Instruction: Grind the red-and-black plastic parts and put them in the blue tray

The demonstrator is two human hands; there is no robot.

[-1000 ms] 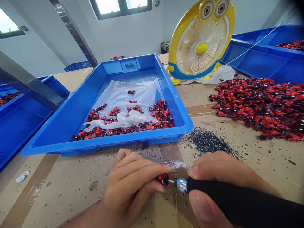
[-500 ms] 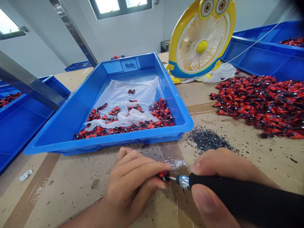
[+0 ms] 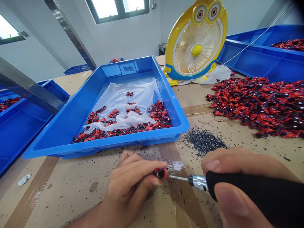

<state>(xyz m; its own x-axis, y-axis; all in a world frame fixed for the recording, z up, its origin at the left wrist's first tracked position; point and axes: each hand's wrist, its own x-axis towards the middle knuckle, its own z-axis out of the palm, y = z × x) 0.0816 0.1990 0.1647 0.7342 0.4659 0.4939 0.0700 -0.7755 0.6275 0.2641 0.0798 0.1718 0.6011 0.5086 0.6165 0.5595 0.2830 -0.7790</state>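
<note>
Between thumb and forefinger, my left hand [image 3: 133,183] pinches a small black cylindrical part with red wires [image 3: 160,173], its round end turned toward the right. My right hand [image 3: 232,190] is wrapped round the thick black handle of a screwdriver [image 3: 199,182] with a silver collar. The screwdriver's thin shaft points left, and its tip is just right of the part, close to the red wires. Whether the tip touches a wire I cannot tell. Beyond my hands, a blue tray [image 3: 106,144] holds several similar parts on crumpled white plastic sheeting.
A big heap of black-and-red parts [image 3: 261,104] covers the table's right side. Black shavings [image 3: 205,139] lie in front of it. Behind stand a yellow fan [image 3: 196,50] and more blue bins [image 3: 256,58]. A metal post [image 3: 28,85] and another blue bin [image 3: 23,126] are at left.
The screwdriver has drawn back to the right, out of the part's end, with my right hand. The part has turned slightly in my left fingers. The view has shifted a little.
</note>
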